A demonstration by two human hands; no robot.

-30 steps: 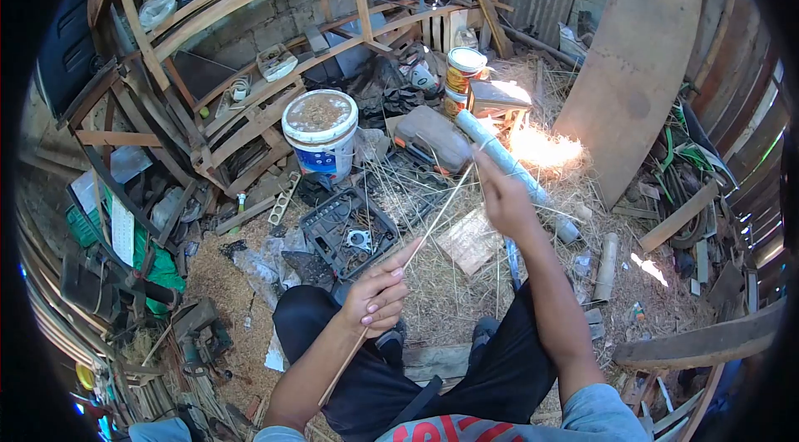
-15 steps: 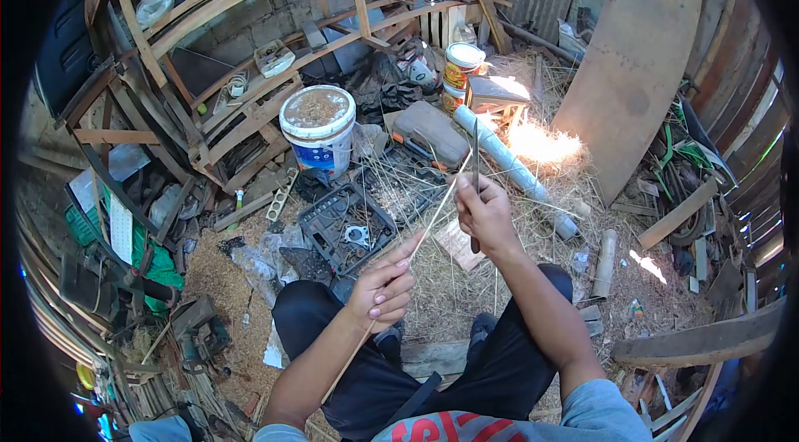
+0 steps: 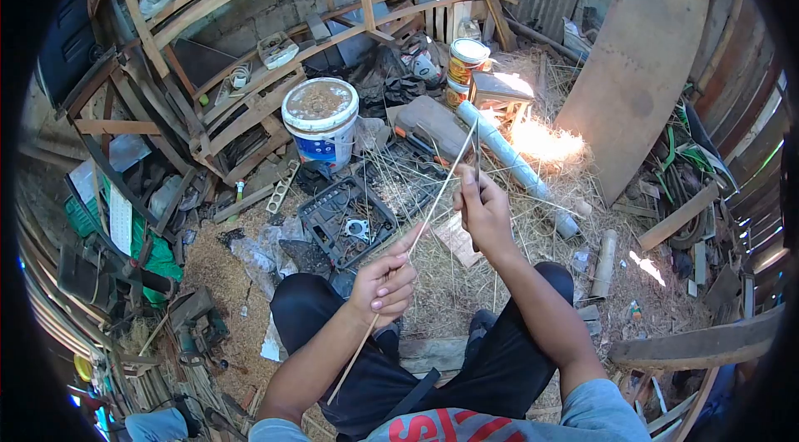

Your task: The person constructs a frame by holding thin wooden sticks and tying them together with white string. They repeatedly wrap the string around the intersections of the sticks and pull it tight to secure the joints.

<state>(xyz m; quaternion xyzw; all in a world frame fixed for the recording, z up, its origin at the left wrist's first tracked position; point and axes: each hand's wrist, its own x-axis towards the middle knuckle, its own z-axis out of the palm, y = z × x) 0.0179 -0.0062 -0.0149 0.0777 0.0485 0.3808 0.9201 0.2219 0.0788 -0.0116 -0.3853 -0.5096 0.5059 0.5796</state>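
Note:
My left hand (image 3: pixel 383 285) is closed around a long thin wooden strip (image 3: pixel 433 207), its index finger stretched along it. The strip slants from over my left thigh up past my right hand. In my right hand (image 3: pixel 485 213) is a knife (image 3: pixel 477 161) with a narrow dark blade, held upright with the thumb against it. Blade and strip overlap closely just above the right fist. The knife's lower part shows beneath the fingers, partly hidden by the hand.
Shavings and thin strips litter the ground, with a flat wooden block (image 3: pixel 459 240) between my feet. Ahead are an open tool case (image 3: pixel 348 223), a white bucket (image 3: pixel 320 121) and a grey-blue pipe (image 3: pixel 508 155). A large board (image 3: pixel 641 67) leans at the right.
The strip's upper end now reaches higher, beside the blade, and its lower end shows over my left thigh. Both hands keep their holds. The view has shifted slightly.

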